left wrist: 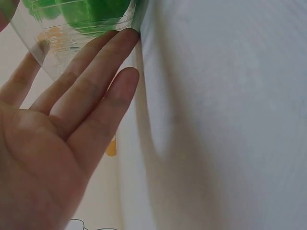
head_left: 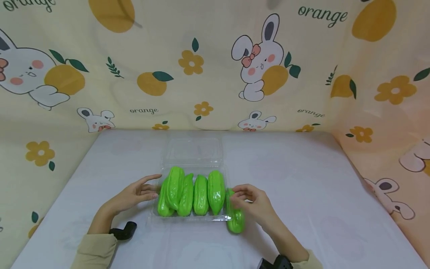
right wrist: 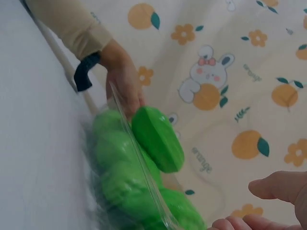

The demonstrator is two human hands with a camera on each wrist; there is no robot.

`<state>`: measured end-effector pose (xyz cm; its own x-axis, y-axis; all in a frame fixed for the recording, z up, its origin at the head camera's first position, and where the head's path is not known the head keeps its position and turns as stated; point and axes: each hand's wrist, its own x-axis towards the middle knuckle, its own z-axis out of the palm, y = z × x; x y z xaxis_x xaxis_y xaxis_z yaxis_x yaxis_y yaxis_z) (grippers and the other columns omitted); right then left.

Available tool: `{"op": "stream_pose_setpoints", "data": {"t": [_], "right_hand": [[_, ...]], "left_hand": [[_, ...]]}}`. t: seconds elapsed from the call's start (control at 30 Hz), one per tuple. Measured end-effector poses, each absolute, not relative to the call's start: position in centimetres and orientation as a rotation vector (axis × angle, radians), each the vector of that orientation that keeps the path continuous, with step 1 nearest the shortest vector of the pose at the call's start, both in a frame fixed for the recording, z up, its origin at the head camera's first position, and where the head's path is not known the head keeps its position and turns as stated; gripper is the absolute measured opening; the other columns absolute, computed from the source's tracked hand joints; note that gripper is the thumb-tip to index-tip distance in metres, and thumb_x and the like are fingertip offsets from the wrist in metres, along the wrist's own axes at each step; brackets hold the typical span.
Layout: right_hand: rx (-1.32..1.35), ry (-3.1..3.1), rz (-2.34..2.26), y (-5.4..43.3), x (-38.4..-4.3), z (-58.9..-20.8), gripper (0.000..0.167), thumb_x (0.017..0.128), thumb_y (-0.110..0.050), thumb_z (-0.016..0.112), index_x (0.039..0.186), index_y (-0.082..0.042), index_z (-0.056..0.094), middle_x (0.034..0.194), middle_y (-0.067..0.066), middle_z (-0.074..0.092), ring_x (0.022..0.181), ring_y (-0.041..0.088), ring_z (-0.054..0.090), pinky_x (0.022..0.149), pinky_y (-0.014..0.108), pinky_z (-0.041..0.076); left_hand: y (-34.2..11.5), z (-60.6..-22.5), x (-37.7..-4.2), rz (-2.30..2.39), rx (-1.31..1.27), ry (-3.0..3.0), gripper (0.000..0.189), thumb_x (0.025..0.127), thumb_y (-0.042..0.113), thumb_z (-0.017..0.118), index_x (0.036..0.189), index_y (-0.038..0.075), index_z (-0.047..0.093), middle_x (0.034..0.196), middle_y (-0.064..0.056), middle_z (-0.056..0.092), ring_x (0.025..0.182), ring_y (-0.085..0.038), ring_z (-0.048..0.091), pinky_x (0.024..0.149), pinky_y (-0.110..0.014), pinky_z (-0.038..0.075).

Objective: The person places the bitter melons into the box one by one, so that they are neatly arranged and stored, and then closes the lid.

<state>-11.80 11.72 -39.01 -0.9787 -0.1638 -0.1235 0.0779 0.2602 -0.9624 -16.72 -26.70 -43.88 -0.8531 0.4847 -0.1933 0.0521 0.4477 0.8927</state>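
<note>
Head view: clear plastic container (head_left: 209,218) on the white tabletop (head_left: 312,209), its lid (head_left: 193,149) folded back toward 12 o'clock. Five glossy green pieces (head_left: 200,195) visible inside, set roughly along the 12-to-6 line; one toward the container's 9 o'clock side rides on its neighbours. More green outside the container at its 4 o'clock, a loose piece (head_left: 236,223) partly covered by fingers; cannot tell whether it is a single item. Left hand (head_left: 136,192) at the container's 9 o'clock, fingers extended and spread, tips at the wall; the green pieces lie at its 3 o'clock. Right hand (head_left: 253,203) at the container's 3 o'clock, fingers loosely bent beside the wall, the loose piece at its 8 o'clock; no clear grip on it. Left wrist view: palm toward 8 o'clock of the frame, fingers straight and fanned, reaching toward 1 o'clock, tips at the clear wall; green shows through the plastic at 11 o'clock. Right wrist view: thumb and fingers held apart at 4 o'clock of the frame; green pieces at the hand's 9 to 10 o'clock, one standing above the rim. Fingertip contact with the rim: cannot tell.
</note>
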Motion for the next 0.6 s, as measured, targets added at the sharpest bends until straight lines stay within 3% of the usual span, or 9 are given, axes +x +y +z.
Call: {"op": "stream_pose_setpoints", "data": {"t": [0.6], "right_hand": [[0.056,2.426,-1.751,13.7,-12.4,-40.0,0.035,0.085,-0.006,0.069,0.116,0.008,0.06,0.092,0.008,0.069,0.072,-0.001,0.061,0.07,0.022,0.056]], "left_hand": [[-26.8,-44.0,-16.8,1.393,0.46,2.271,0.066,0.097,0.025,0.058,0.152,0.012,0.024,0.142,-0.03,0.048,0.131,-0.046,0.047,0.105,-0.062,0.04]]}}
